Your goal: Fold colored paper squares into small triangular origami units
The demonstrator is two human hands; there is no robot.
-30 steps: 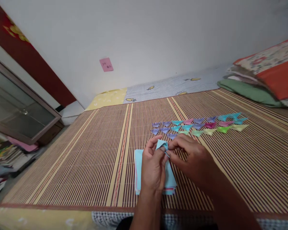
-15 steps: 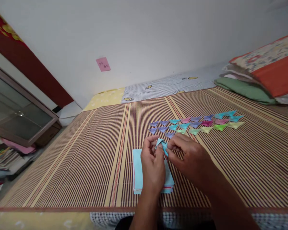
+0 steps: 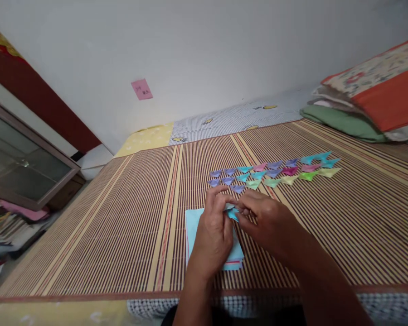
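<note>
While L hand [image 3: 213,228] holds the small blue paper [image 3: 233,214] over the paper stack [image 3: 193,222], R hand [image 3: 271,218] pinches its right end narrowly; a folding step seems in hand, next move prob. calls for steady L hold, gentle R pressing.

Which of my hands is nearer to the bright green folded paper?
Right. The right hand is on the near side of the bright green folded paper, to its left; the left hand, holding folded blue paper, is farther left.
</note>
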